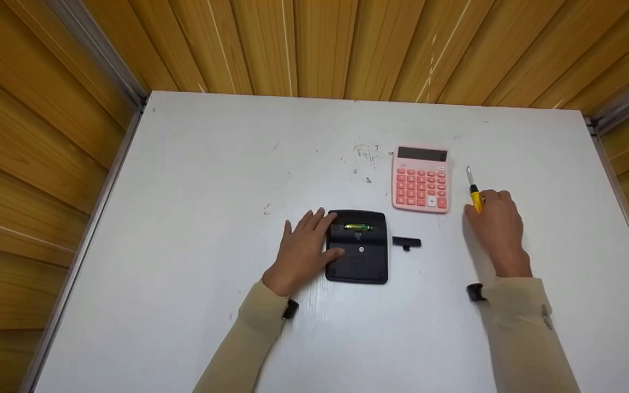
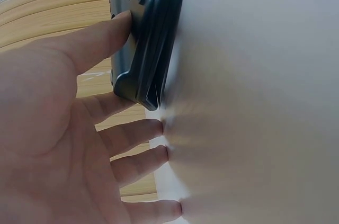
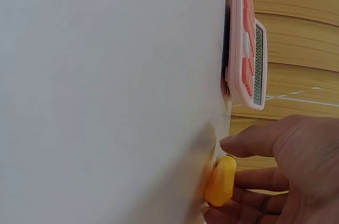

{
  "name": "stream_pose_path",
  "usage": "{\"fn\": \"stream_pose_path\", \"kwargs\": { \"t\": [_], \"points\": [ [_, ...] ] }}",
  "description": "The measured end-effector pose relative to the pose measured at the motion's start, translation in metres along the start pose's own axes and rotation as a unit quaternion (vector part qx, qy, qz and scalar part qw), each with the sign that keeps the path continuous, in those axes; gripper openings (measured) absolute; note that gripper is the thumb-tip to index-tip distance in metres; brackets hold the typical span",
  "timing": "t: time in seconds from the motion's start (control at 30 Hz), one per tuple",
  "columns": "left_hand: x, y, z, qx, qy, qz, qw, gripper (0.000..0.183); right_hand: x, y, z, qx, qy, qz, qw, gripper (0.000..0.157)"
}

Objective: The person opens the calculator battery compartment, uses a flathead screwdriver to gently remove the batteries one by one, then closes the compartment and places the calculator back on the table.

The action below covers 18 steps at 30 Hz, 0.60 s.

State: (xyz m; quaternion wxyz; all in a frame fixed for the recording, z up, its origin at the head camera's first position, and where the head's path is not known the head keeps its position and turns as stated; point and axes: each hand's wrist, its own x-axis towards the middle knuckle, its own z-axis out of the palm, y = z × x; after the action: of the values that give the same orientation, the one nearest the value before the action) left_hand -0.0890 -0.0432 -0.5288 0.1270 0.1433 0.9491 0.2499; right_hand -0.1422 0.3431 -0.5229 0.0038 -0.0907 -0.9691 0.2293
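Note:
A black calculator (image 1: pixel 357 267) lies face down, its back showing a green-and-yellow battery (image 1: pixel 358 227) in an uncovered slot. My left hand (image 1: pixel 304 248) rests at its left side. In the left wrist view, the thumb (image 2: pixel 114 33) presses on the back and the index finger touches the edge, while the other fingertips meet the table. To the right, a screwdriver (image 1: pixel 476 199) with a yellow handle points away from me. My right hand (image 1: pixel 500 232) is around the handle (image 3: pixel 221 181), with the thumb to one side and loosely bent fingers on the other.
A pink calculator (image 1: pixel 421 183) stands face up beyond the black one, left of the screwdriver. The small black battery cover (image 1: pixel 406 242) lies just right of the black calculator. All of this is on a white table (image 1: pixel 194 180) backed by wood-patterned walls (image 1: pixel 325 49).

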Motion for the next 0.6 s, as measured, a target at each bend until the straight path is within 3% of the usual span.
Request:
{"fn": "stream_pose_path", "kwargs": {
  "t": [0.27, 0.6],
  "points": [
    [-0.0011, 0.0004, 0.0003, -0.008, 0.002, 0.0, 1.0, 0.078, 0.0077, 0.0002, -0.0008, 0.008, -0.018, 0.036, 0.999, 0.052],
    [-0.0023, 0.0001, 0.0007, -0.004, 0.008, 0.002, 1.0, 0.077, -0.0001, 0.0025, -0.0012, 0.007, -0.033, 0.069, 0.997, 0.048]
  ]
}}
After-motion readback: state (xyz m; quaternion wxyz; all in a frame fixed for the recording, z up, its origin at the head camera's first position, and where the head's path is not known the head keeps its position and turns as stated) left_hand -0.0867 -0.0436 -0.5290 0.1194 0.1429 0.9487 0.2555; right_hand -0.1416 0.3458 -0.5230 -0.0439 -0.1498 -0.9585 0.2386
